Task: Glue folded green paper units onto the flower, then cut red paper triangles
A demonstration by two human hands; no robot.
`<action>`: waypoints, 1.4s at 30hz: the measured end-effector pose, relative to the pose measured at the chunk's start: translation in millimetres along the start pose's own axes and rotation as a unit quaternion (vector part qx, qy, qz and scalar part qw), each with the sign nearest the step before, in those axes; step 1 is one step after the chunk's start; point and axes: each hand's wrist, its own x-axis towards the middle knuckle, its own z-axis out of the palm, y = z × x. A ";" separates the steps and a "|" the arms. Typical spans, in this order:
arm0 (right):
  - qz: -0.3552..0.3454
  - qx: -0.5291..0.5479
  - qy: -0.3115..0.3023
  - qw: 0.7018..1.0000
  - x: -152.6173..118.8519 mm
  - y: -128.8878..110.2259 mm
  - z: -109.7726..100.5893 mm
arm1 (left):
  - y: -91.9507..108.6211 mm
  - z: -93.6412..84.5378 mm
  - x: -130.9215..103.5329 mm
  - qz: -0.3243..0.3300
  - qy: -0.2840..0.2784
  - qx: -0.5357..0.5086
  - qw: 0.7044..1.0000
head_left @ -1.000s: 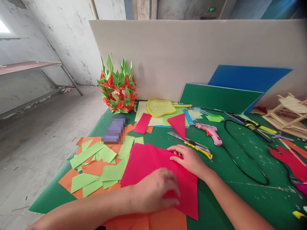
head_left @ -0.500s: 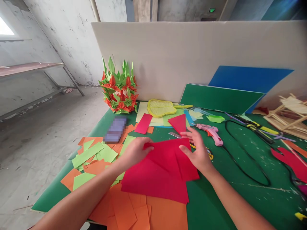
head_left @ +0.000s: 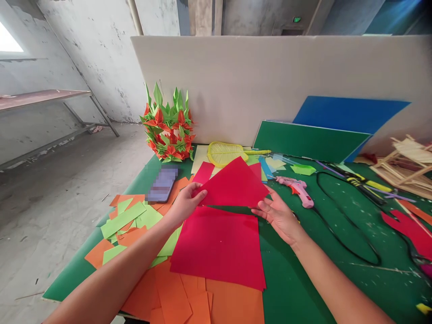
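A red paper sheet, turned cornerwise, is held up between my hands. My left hand pinches its left corner between thumb and fingers. At the right corner, my right hand is closed on the sheet, palm partly upward. Just below lies more red paper, squared on the table over orange sheets. Behind the raised sheet, a small red strip and another red piece are partly covered.
Green and orange paper pieces lie scattered left, near a phone. A folded-paper vase stands behind them. Right are a pink glue gun with a black cord, red scissors-shaped paper and a wooden stick model.
The red sheet has been lifted off the paper below and rotated, its top corner now pointing away. My right hand has moved down and turned its palm upward.
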 end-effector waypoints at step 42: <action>-0.316 -0.534 -0.259 0.740 -12.1 -3.4 -4.5 | -24.3 2.4 -0.3 0.226 -0.062 0.440 0.867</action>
